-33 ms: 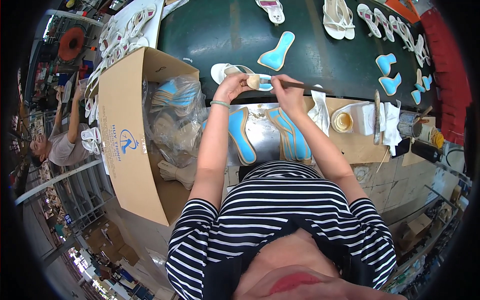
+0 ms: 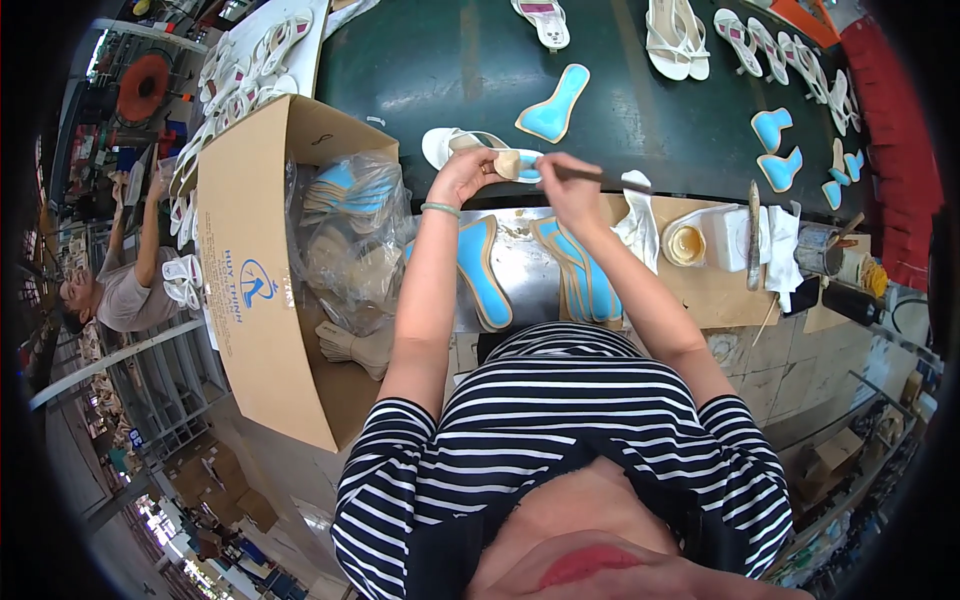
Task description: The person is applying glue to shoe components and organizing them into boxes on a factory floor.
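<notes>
Over the near edge of the dark green worktop, my left hand (image 2: pixel 462 180) is closed on a white sandal (image 2: pixel 437 147) with thin straps. A tan piece (image 2: pixel 507 164) stands up by its fingertips, and light blue shows on the sandal beyond it. My right hand (image 2: pixel 568 192) pinches a slim dark-handled tool (image 2: pixel 618 182), like a brush; its working end is hidden at the sandal's right end. Just beyond the hands lies a blue insole with a tan rim (image 2: pixel 553 105). Closer to me are another blue insole (image 2: pixel 484 272) and a stack of insoles (image 2: pixel 577 270).
An open cardboard box (image 2: pixel 262 290) at left holds plastic-bagged insoles (image 2: pixel 350 190). To the right stand a cup of yellowish glue-like stuff (image 2: pixel 686 243), a white container (image 2: pixel 728 236) and a tin (image 2: pixel 822 248). White sandals (image 2: pixel 678 40) line the far worktop. A person (image 2: pixel 130 270) works far left.
My right hand and the tool have shifted slightly left and toward me along the sandal. The left hand keeps its hold in the same place.
</notes>
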Tool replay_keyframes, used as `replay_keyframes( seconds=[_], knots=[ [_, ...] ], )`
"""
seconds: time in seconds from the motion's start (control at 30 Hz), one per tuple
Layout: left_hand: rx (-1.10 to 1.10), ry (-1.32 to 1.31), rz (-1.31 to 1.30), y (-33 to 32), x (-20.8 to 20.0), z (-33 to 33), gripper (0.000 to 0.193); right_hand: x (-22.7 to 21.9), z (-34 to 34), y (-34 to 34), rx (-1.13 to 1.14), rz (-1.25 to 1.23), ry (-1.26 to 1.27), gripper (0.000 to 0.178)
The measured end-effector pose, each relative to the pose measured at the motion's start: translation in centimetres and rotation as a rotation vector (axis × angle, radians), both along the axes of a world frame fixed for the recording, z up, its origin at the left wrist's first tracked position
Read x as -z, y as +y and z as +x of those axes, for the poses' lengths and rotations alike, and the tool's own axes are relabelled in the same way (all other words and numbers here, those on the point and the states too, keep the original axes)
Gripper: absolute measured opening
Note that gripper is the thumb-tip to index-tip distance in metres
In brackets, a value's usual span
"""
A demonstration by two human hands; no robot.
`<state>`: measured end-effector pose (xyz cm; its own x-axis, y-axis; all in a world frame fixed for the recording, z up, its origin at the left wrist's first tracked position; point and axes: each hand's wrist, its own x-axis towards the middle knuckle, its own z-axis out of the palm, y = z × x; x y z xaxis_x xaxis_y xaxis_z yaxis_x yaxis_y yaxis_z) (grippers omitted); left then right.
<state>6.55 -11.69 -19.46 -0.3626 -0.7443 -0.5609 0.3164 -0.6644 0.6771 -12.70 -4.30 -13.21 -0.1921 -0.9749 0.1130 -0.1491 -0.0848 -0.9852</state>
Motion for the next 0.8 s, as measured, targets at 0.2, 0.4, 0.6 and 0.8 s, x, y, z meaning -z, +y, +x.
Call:
replay_keyframes(
  seconds=[0.2, 0.4, 0.6, 0.8],
  knots=[
    [-0.03, 0.014, 0.014, 0.2, -0.1, 0.3, 0.019, -1.3, 1.1, 1.0, -0.09, -0.033, -0.047, 0.011],
    [-0.014, -0.009, -0.037, 1.1, -0.8, 0.3, 0.024, -3.6, 0.2, 1.4, -0.243, 0.105, -0.297, 0.014],
    [-0.005, -0.387, -0.056, 3.1, -1.6, -0.5, 0.017, -5.4, -7.3, -1.6, 0.209, 0.189, -0.494, 0.024],
    [-0.095, -0.609, -0.165, 4.8, -1.2, -2.3, 0.011, -4.7, -11.0, 0.1, 0.249, 0.161, -0.545, 0.025]
  ],
)
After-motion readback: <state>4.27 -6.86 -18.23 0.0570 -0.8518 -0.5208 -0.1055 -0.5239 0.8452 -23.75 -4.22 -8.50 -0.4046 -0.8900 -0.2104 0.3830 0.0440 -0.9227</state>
